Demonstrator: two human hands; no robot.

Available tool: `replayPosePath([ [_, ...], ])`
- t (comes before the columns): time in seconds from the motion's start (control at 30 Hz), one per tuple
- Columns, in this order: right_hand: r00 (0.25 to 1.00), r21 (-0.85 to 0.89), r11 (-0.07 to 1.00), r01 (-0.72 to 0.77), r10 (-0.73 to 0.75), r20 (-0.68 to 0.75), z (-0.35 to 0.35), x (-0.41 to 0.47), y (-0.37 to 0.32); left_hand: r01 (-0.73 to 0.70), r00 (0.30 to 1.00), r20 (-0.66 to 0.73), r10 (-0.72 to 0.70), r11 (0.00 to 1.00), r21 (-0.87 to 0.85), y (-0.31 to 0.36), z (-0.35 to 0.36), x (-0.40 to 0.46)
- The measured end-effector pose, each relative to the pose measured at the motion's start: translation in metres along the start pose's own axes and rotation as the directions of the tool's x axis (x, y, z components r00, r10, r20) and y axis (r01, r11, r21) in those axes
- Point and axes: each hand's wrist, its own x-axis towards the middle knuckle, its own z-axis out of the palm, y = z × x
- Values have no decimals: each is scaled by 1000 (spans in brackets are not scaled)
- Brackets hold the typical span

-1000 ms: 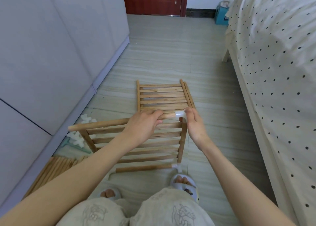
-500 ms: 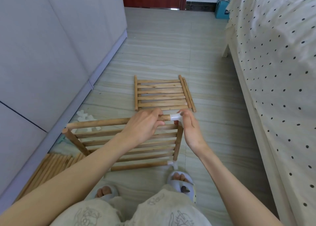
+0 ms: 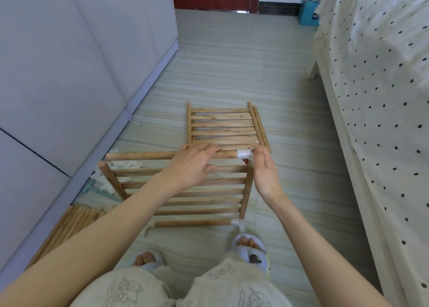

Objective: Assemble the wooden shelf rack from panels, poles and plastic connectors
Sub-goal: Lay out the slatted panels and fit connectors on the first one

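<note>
A slatted wooden panel stands tilted in front of my feet, with an upright pole at its right edge. My left hand grips a horizontal wooden pole near its right end. That end sits in a white plastic connector at the top right corner, and my right hand pinches this connector. Lower down, another pole ends in a second white connector by my right slipper. A second slatted panel lies flat on the floor beyond, with a loose pole along its right side.
Spare white connectors lie on the floor at the left by the grey cabinet. More wooden pieces are stacked at lower left. A bed with a dotted cover runs along the right. A teal box sits near the far door.
The top pole's left end now sits apart from the left upright, a little behind it. Both hands stay on the pole and connector; the view has shifted slightly.
</note>
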Motion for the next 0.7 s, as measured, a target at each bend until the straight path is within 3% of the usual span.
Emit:
replayPosePath([
  [0.13,999,-118,993,-8,13,47,-8,3,-6,189,982,-12,-189,976,109,-51,-16,-31],
  [0.27,1000,-313,949,18,-21,-7,-6,2,-15,389,921,-55,-385,908,154,-104,-29,-69],
  [0.33,995,-542,839,46,-84,-47,-2,-1,-20,446,894,-64,-443,893,50,-125,-32,-84],
  [0.4,977,-777,617,126,-213,-10,9,-5,-28,436,891,-48,-451,882,-176,-135,-33,-93],
  [0.47,900,-841,435,323,-415,132,29,-13,-40,386,900,-46,-433,843,-374,-135,-30,-101],
  [0.57,633,-658,234,716,-615,470,71,-29,-50,334,895,-110,-432,813,-477,-137,-22,-106],
  [0.6,562,-582,186,791,-597,573,86,-33,-51,320,892,-129,-433,806,-498,-139,-20,-106],
  [0.63,540,-534,183,825,-535,650,101,-35,-49,309,888,-142,-438,795,-522,-141,-20,-107],
  [0.7,586,-548,212,809,-365,724,129,-32,-38,301,876,-151,-458,763,-572,-145,-17,-108],
])
